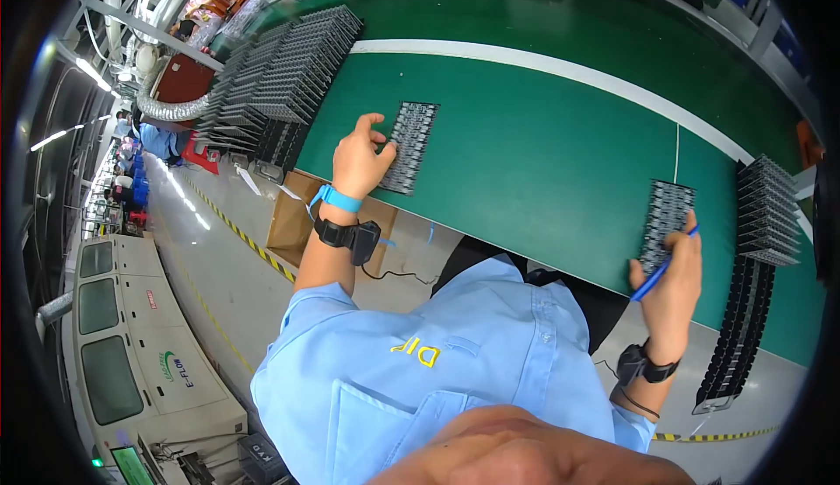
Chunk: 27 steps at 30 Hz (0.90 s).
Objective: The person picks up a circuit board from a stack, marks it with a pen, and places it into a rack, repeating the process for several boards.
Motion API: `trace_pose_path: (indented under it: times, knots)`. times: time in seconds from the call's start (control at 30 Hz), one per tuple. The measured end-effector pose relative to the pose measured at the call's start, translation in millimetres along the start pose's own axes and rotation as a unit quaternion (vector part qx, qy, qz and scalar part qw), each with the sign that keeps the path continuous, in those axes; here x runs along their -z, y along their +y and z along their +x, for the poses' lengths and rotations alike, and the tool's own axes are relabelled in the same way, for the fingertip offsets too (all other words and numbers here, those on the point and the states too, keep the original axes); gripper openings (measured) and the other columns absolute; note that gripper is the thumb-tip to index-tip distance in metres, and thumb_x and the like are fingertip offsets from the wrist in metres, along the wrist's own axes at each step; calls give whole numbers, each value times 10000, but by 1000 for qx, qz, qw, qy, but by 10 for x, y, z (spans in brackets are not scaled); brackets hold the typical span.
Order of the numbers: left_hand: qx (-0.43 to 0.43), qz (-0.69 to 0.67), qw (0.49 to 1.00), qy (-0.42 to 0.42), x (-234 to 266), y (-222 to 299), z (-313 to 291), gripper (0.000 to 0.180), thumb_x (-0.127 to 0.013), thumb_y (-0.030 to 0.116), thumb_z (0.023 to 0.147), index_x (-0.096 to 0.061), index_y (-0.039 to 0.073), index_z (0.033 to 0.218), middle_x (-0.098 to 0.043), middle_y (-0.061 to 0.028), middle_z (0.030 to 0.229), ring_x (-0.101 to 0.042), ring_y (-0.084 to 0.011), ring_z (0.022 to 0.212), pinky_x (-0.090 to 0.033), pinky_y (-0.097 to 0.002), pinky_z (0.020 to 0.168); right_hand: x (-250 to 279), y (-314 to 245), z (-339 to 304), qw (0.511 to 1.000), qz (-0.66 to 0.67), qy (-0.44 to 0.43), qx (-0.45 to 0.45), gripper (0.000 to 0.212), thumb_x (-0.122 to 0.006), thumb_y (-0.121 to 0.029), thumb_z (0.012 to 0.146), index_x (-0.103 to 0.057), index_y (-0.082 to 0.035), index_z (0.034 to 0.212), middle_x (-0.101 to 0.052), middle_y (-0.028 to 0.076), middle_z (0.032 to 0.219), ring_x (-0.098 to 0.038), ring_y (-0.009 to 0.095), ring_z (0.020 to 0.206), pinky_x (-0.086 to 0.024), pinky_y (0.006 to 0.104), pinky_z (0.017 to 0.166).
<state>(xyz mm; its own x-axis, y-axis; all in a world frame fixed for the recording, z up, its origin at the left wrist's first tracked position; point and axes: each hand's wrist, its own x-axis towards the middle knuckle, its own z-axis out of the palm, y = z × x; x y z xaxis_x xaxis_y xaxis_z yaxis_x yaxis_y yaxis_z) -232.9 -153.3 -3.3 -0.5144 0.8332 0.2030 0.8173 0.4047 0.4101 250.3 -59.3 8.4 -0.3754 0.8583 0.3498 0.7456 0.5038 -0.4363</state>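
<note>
My left hand (357, 163) is at the left side of the green bench, wearing a blue wrist strap. Its fingers are loosely bent and apart, and the thumb is at the left edge of a dark circuit board panel (410, 147) covered in rows of small pale parts. That panel lies flat on the mat. At the right, my right hand (675, 288) holds a blue pen (652, 279) across the palm. Its thumb and fingers straddle the near end of a second similar panel (668, 218), partly hidden by the hand.
A large rack of stacked grey panels (284, 65) stands at the bench's left end, a smaller rack (768, 209) at the right. A cardboard box (293, 223) sits below the left edge. A white strip (525, 58) crosses the green bench (525, 161).
</note>
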Motion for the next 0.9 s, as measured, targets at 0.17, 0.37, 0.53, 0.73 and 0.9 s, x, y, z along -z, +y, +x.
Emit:
trace_pose_path:
  times: [0.17,0.37,0.53,0.73,0.9]
  knots:
    - [17,-45,991,-126,47,527,7,573,-869,298,716,-645,125,1215,-686,-171,1141,-659,-342,1033,-535,-433,892,198,368,-45,993,-113,0,11,596,-902,-260,651,-499,-37,1029,-489,277,1472,-468,460,1325,-418,501,1047]
    - [-231,60,968,-72,-75,189,180,763,-867,411,716,-567,224,1392,-443,-225,1495,-411,-438,1373,-333,-566,1118,159,231,-177,998,14,40,47,647,-879,-434,639,-510,-31,987,-500,262,1471,-477,464,1322,-404,497,1072]
    - [-286,35,931,-222,-380,688,113,904,-833,499,741,-450,256,1523,-232,-232,1641,-199,-459,1512,-153,-617,1198,7,-48,-85,986,112,-19,120,603,-878,-415,650,-537,-41,978,-554,259,1406,-493,467,1310,-395,523,1085]
    - [-432,-46,870,-234,-867,1817,-167,945,-839,549,714,-465,197,1507,-290,-249,1607,-264,-477,1483,-179,-632,1190,-87,-266,270,963,233,-28,131,377,-814,-285,827,-598,-16,980,-649,244,1263,-645,371,1095,-507,391,932]
    - [-494,-108,824,-255,-970,2184,-31,953,-857,538,689,-489,136,1470,-346,-232,1579,-301,-450,1473,-211,-606,1195,-44,-151,369,951,302,-62,5,183,-644,-172,978,-642,11,986,-712,169,1045,-681,248,876,-525,319,803]
